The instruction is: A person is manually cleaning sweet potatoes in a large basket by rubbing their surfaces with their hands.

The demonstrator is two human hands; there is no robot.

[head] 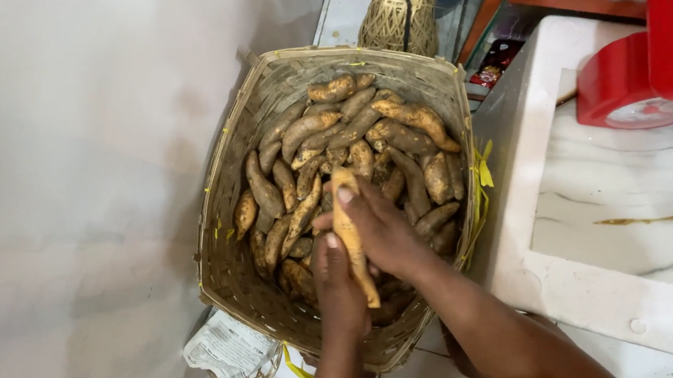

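A large woven basket stands on the floor, filled with several brown, soil-dusted sweet potatoes. Both my hands are over its near side. They hold one long, pale orange sweet potato upright between them. My right hand wraps it from the right, thumb near its top end. My left hand grips its lower part from the left.
A white wall fills the left. A white marble-topped counter runs on the right, carrying a red scale with a red tray holding more sweet potatoes. A small woven basket sits behind the big one. Crumpled newspaper lies below.
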